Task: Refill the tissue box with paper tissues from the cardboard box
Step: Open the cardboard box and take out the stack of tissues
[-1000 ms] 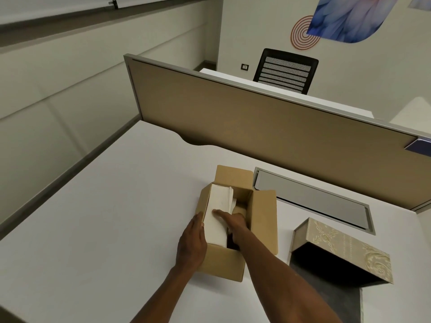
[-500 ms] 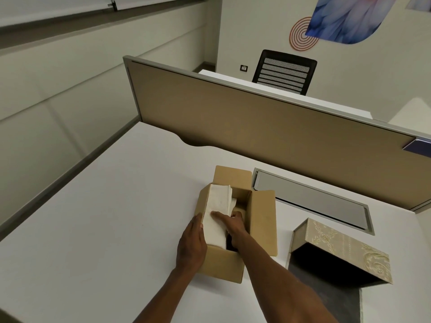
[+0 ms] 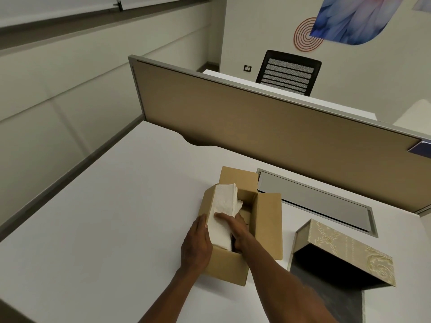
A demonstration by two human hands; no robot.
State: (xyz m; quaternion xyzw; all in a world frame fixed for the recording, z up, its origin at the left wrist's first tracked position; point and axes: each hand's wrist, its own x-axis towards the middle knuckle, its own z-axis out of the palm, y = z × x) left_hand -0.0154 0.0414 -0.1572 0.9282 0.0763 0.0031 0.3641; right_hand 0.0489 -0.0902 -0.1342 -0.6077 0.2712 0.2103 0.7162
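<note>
Head view: soft white tissues [image 3: 222, 206] inside open brown cardboard box [image 3: 268, 227].

The fingers of the right hand [image 3: 235, 228] go down into the open brown cardboard box [image 3: 268, 220], hidden behind the white stack of paper tissues [image 3: 222, 213], so its grip cannot be made out. The left hand [image 3: 196, 245] covers the box's wall at nine o'clock. The box's floor is hidden. At four o'clock, the beige patterned tissue box [image 3: 345, 248] shows only darkness inside, and its dark base runs off the bottom edge.
</note>
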